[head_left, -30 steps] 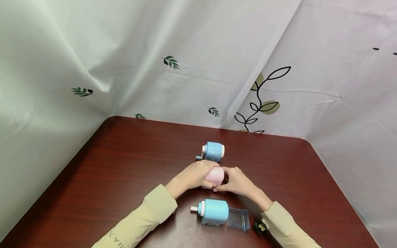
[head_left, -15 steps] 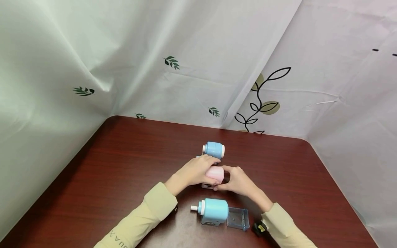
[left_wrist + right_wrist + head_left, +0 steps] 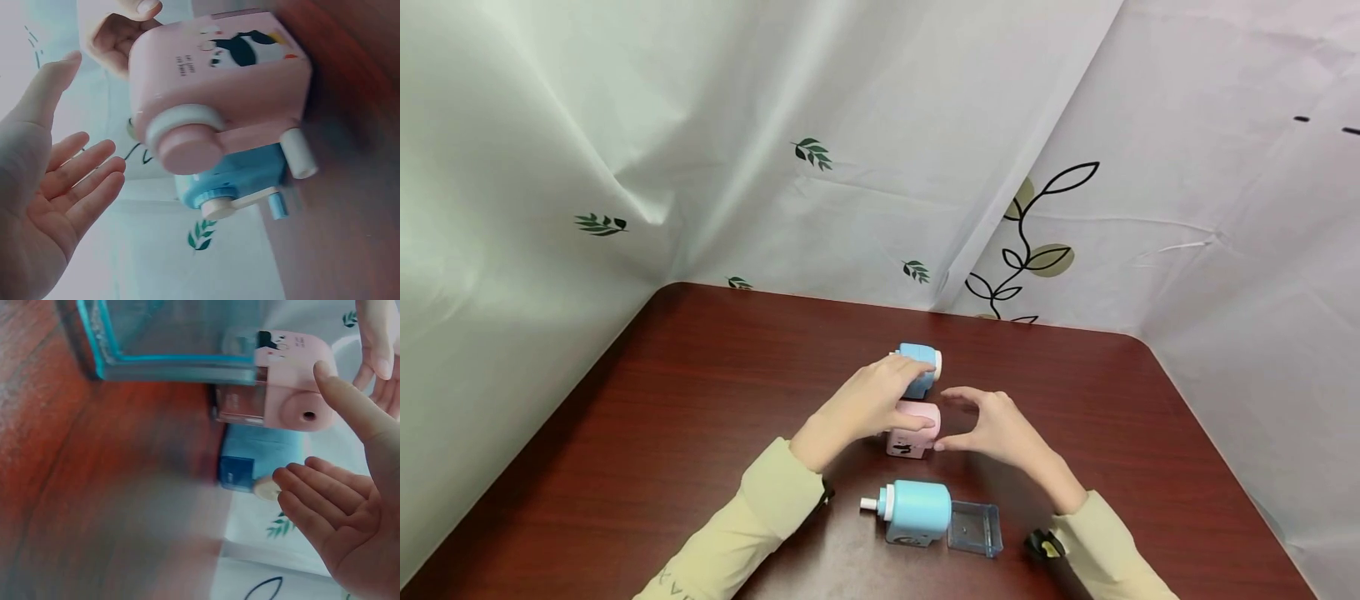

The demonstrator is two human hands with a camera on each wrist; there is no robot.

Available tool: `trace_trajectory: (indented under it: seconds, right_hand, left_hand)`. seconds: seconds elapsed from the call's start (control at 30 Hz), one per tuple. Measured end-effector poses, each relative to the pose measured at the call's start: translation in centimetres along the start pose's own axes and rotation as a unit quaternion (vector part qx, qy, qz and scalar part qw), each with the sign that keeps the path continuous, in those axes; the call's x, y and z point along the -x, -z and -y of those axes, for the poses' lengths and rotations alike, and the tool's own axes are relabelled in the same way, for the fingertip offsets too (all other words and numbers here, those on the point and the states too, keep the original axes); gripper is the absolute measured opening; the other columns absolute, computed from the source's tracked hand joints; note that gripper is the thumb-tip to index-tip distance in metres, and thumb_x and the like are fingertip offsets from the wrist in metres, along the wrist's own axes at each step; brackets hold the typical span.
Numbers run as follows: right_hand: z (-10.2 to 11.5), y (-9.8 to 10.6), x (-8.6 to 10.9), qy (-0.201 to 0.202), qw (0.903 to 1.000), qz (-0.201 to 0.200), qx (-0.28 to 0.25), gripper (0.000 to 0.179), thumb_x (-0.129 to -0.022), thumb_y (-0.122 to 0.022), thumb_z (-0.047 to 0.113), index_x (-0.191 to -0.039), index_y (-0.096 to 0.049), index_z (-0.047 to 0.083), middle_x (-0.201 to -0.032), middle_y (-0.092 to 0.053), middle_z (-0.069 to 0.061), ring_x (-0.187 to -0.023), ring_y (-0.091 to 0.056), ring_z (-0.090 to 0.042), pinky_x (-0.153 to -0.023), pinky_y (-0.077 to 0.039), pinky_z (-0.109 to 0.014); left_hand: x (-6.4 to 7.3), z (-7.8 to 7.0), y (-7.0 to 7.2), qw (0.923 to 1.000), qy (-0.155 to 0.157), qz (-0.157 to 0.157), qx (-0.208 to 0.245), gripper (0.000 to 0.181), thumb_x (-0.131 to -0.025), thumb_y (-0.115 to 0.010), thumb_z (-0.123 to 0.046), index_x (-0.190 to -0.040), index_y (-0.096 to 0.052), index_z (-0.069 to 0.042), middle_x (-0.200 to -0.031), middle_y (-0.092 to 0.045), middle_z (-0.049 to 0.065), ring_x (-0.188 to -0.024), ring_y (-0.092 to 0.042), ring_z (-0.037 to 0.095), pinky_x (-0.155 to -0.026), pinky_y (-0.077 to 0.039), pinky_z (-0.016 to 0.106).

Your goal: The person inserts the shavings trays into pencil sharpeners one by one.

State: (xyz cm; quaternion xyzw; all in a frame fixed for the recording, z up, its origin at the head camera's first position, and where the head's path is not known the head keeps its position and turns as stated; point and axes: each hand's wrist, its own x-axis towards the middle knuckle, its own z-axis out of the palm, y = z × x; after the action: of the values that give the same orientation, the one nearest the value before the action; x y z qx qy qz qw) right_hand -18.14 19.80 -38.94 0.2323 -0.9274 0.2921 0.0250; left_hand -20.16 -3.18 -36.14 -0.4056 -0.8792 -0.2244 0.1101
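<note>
A pink pencil sharpener [image 3: 915,441] with a crank stands upright on the table, its penguin-like print showing in the left wrist view. My left hand [image 3: 867,404] hovers over it with thumb and fingers spread, holding nothing. To the right of the sharpener is my right hand [image 3: 1000,427], its fingers apart and empty; the right wrist view shows a gap between that hand and the pink body. Behind stands a blue pencil sharpener [image 3: 917,353], partly covered by my left fingers. Nearer me sits a light-blue pencil sharpener [image 3: 923,507].
A clear blue shavings drawer [image 3: 997,535] lies at the right side of the light-blue sharpener. The dark red table [image 3: 760,358] extends to a white patterned curtain [image 3: 850,200] at the back and sides.
Both hands have come off the pink sharpener. The left rose slightly and opened over it, while the right drew away to the right. The sharpeners stay in place.
</note>
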Motion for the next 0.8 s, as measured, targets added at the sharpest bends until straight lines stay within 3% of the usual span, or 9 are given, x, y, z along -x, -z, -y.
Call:
trace_trajectory:
  seconds: [0.27, 0.5, 0.8]
  right_hand:
    - [0.2, 1.4, 1.2, 0.009, 0.9991, -0.024, 0.034, 0.073, -0.066, -0.082, 0.053, -0.121, -0.064, 0.009, -0.111, -0.071, -0.005, -0.101, -0.068, -0.019, -0.083, -0.054, -0.039]
    - [0.4, 2.6, 2.4, 0.007, 0.9977, -0.045, 0.05, 0.064, -0.066, -0.085, 0.044, -0.119, -0.065, 0.012, -0.109, -0.072, -0.004, -0.098, -0.068, -0.024, -0.081, -0.054, -0.042]
    - [1.2, 3.5, 4.3, 0.012, 0.9951, -0.054, 0.082, 0.064, -0.065, -0.086, 0.044, -0.119, -0.065, 0.015, -0.109, -0.071, 0.007, -0.096, -0.067, -0.015, -0.08, -0.054, -0.04]
  left_hand:
    - [0.4, -1.5, 0.9, 0.9997, -0.022, -0.012, -0.003, 0.063, -0.077, -0.078, -0.042, -0.126, -0.057, -0.009, -0.119, -0.064, 0.005, -0.112, -0.059, 0.018, -0.097, -0.049, 0.037]
    - [0.9, -2.7, 1.1, 0.9982, -0.049, -0.03, -0.015, 0.059, -0.078, -0.076, -0.045, -0.124, -0.059, -0.011, -0.116, -0.064, 0.002, -0.107, -0.06, 0.014, -0.083, -0.053, 0.029]
    - [1.4, -4.6, 1.5, 0.9974, -0.063, 0.021, -0.025, 0.062, -0.077, -0.074, -0.05, -0.124, -0.059, -0.012, -0.105, -0.066, -0.005, -0.098, -0.058, 0.01, -0.079, -0.051, 0.023]
